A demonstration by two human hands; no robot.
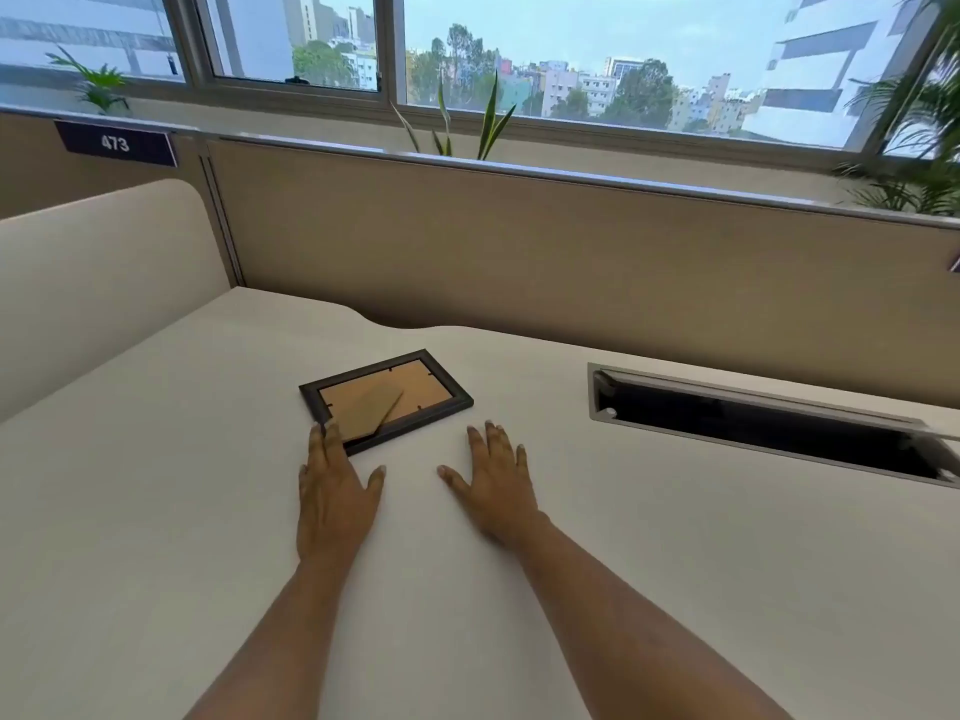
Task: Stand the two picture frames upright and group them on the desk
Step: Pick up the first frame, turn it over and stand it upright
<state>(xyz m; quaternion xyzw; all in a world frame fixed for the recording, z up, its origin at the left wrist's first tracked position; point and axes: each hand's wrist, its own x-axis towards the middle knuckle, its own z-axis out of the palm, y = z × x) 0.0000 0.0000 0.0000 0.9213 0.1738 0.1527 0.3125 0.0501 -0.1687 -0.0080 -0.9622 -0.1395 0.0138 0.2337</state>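
Note:
One dark picture frame (387,400) lies face down in the middle of the white desk (675,563), its brown cardboard back and folded stand facing up. My left hand (332,491) rests flat with spread fingers, its fingertips touching the frame's near left corner. My right hand (496,480) lies open on the desk just to the right of and below the frame, apart from it. Neither hand grips anything. I see only one frame; a second one is not in view.
An open cable tray slot (769,423) is sunk into the desk at the right. A beige partition wall (519,241) runs along the back, a curved divider (104,272) stands at the left. Plants and windows lie beyond the partition.

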